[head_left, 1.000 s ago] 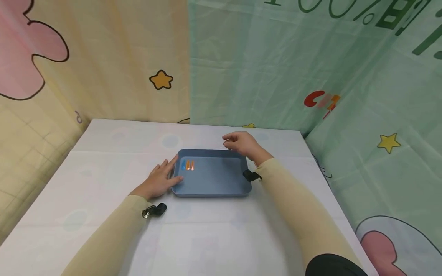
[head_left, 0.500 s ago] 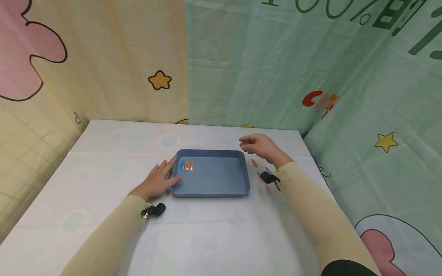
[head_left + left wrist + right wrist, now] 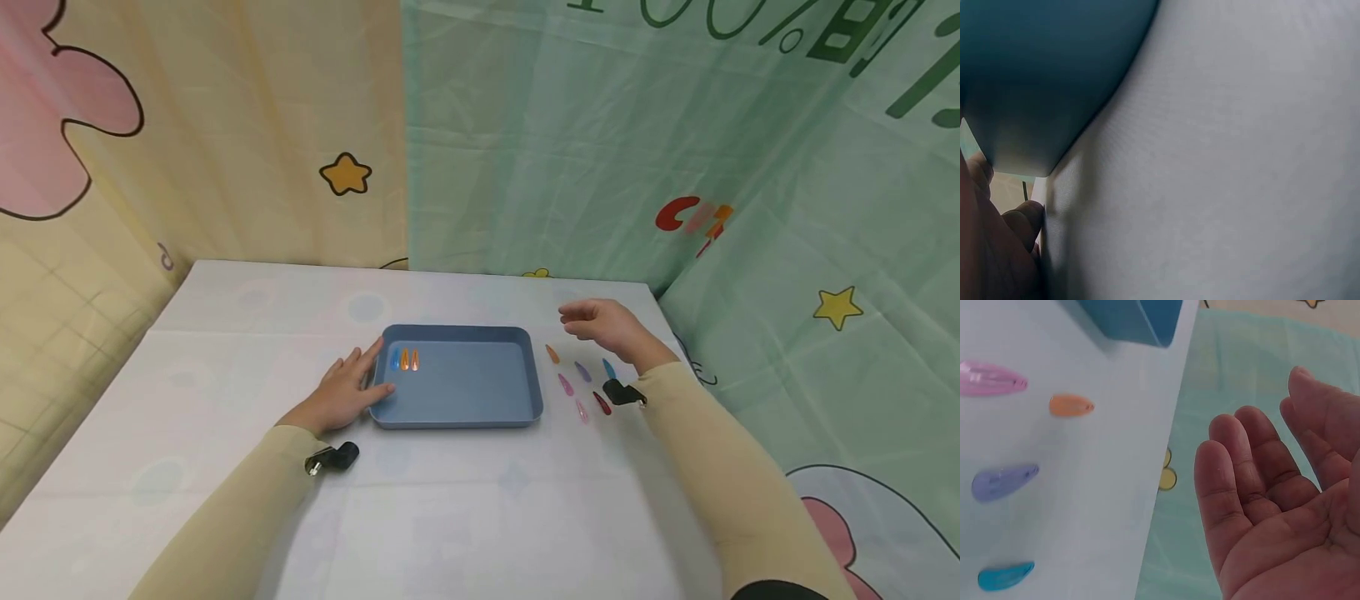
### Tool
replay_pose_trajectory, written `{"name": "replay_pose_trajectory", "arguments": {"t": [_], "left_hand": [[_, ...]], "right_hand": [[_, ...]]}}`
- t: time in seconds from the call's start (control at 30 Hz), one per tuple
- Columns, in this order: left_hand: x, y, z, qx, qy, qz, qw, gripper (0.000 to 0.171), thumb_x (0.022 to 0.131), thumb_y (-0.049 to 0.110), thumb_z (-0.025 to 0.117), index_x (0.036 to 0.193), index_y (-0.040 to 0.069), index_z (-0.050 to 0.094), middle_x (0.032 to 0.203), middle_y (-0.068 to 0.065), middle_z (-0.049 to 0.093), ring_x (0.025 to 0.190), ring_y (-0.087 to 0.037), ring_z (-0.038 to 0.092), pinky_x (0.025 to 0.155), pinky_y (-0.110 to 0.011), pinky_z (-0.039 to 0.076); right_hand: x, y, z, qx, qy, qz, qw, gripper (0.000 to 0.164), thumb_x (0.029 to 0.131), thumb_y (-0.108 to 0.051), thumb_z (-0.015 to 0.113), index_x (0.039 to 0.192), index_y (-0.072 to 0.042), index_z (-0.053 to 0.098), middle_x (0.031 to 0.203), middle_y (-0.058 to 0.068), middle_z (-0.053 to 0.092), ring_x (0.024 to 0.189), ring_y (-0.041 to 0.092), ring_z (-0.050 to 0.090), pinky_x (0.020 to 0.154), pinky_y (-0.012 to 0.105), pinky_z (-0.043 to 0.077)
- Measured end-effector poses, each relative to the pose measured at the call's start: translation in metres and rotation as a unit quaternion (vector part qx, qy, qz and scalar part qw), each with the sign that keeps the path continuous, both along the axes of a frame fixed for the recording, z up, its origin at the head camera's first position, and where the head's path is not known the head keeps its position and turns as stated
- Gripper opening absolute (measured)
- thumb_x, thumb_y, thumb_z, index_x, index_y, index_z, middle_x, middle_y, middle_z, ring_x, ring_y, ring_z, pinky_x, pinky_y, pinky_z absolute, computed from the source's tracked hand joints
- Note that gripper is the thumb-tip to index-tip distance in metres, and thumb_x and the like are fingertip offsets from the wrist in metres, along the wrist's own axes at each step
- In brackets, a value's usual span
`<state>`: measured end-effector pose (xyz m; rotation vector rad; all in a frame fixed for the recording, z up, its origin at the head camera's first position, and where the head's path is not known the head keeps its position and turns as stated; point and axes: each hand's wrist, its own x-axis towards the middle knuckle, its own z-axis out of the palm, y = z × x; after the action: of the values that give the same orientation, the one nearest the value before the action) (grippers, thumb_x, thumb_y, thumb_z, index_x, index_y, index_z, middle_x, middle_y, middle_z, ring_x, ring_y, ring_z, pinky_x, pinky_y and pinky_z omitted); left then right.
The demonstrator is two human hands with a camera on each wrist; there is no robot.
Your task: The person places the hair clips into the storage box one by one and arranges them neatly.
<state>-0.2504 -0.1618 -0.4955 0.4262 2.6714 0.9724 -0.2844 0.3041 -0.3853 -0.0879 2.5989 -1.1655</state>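
Observation:
A grey-blue tray (image 3: 465, 379) lies on the white table. My left hand (image 3: 339, 393) rests at its left side, fingers spread along the rim and thumb over the edge. Inside the tray's upper left stand a blue hair clip (image 3: 394, 359), an orange hair clip (image 3: 405, 359) and another orange one side by side. To the right, my right hand (image 3: 606, 323) hovers past the loose hair clips, fingers loosely bent, nothing in its palm in the right wrist view. Beneath and before it lie an orange clip (image 3: 1071, 405), a purple clip (image 3: 1005, 482) and a blue clip (image 3: 1005, 576).
Between the tray and my right forearm also lie a pink hair clip (image 3: 566, 384), a pale pink clip (image 3: 582, 410) and a dark red clip (image 3: 602, 403). Printed curtains (image 3: 525, 167) hang behind the table (image 3: 420, 517) and along its right side.
My right hand has moved from above the tray's upper right corner to the right, past the loose clips, bringing them into view. My left hand stays on the tray's edge.

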Motion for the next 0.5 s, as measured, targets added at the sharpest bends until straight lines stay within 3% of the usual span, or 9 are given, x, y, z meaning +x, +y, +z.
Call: {"name": "replay_pose_trajectory", "arguments": {"t": [0.23, 0.5], "left_hand": [[0.001, 0.0, 0.0, 0.0, 0.004, -0.001, 1.0, 0.094, 0.101, 0.063, 0.058, 0.172, 0.028, 0.007, 0.176, -0.02, 0.015, 0.164, -0.046, 0.003, 0.132, -0.063, -0.004], [0.001, 0.0, -0.001, 0.002, 0.005, 0.001, 1.0, 0.093, 0.102, 0.061, 0.059, 0.172, 0.028, 0.007, 0.176, -0.02, 0.015, 0.164, -0.046, 0.003, 0.132, -0.062, -0.004]], "right_hand": [[0.007, 0.025, -0.006, 0.023, -0.008, -0.001, 1.0, 0.051, 0.108, -0.023, 0.061, 0.155, -0.005, 0.051, 0.157, 0.02, 0.054, 0.141, 0.041, 0.056, 0.123, 0.058, 0.04], [0.017, 0.047, -0.014, 0.037, -0.021, -0.001, 0.999, 0.052, 0.109, -0.021, 0.059, 0.156, -0.002, 0.049, 0.155, 0.022, 0.056, 0.141, 0.039, 0.056, 0.119, 0.055, 0.046]]}}
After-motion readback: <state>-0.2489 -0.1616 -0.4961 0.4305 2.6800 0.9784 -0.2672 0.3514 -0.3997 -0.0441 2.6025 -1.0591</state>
